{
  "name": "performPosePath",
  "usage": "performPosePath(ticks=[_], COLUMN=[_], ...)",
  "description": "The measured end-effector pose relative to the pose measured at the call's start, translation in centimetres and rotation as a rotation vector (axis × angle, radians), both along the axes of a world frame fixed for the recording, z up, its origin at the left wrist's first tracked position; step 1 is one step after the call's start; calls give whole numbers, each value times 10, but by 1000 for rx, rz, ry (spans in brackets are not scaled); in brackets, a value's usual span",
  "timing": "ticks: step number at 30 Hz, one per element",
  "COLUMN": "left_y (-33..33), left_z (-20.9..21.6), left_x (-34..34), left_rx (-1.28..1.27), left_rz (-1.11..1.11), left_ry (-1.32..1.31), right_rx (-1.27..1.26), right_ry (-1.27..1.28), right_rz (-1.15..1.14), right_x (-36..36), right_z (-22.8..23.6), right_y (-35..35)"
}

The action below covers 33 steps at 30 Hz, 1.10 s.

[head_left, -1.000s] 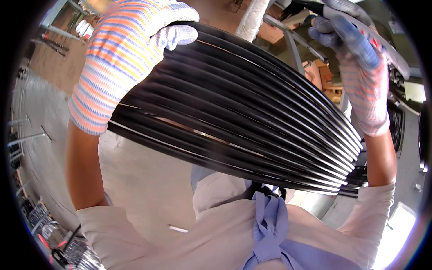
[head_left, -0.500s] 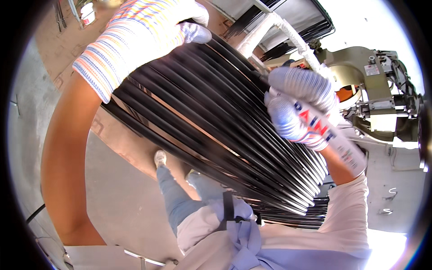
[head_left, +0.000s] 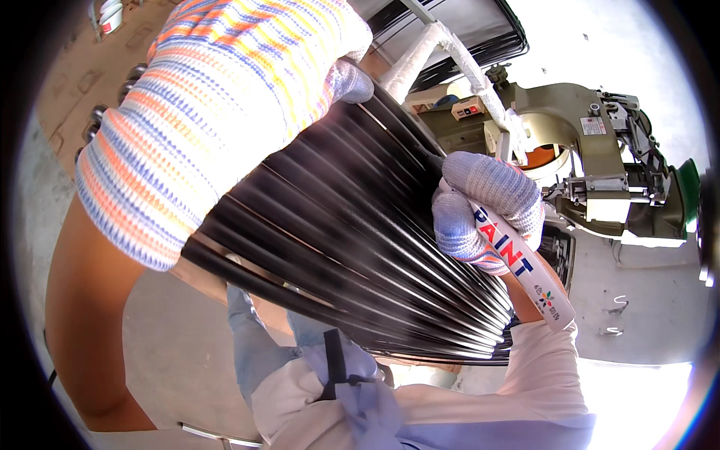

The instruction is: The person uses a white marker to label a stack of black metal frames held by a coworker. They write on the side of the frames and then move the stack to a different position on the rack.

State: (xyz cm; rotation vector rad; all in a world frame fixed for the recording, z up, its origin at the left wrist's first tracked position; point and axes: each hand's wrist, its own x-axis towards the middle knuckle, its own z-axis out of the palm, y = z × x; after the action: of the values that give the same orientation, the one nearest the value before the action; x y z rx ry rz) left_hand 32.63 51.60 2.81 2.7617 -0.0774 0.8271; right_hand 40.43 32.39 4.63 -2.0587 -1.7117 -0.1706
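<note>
A fanned row of long black tubes (head_left: 360,217) slants across the middle, with shiny edges at the lower right. My left hand (head_left: 232,105), in a striped knit glove, lies over their upper left part. One gloved digit curls at a tube at the row's far edge; the other fingers are mostly hidden. In its matching glove, my right hand (head_left: 491,195) is closed round a white paint marker (head_left: 521,262). The marker's dark tip (head_left: 429,159) points at the tubes on the far side; whether it touches them I cannot tell.
An olive-green machine (head_left: 559,112) with a round opening stands at the right. Beside it rises a wrapped white frame post (head_left: 412,60), with more black rods (head_left: 450,64) behind. A white bucket (head_left: 111,18) sits on the floor at the far left. Two hooks (head_left: 615,304) show at the right.
My left hand has come closer and lower in the view, and rounded tube ends now show beyond it. My right hand with the marker has shifted slightly left and down. The view has moved.
</note>
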Motion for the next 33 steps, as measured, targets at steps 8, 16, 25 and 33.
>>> performPosePath(ticks=[8,16,25,33], left_y=[5,8,7,7], left_z=[-4,-10,-12,-12], left_x=[4,8,11,20], left_rx=[11,40,64,85], left_rz=[-46,-75,-116,-185], left_ry=[-30,-46,-60,-95], right_rx=[-96,-135,-57,423], right_ry=[-6,-34,-90,-131], right_rz=[-55,-80,-63,310], right_x=[-3,-2,-2,-14], right_z=[3,0,-5,-9], right_y=[2,3,4,-35])
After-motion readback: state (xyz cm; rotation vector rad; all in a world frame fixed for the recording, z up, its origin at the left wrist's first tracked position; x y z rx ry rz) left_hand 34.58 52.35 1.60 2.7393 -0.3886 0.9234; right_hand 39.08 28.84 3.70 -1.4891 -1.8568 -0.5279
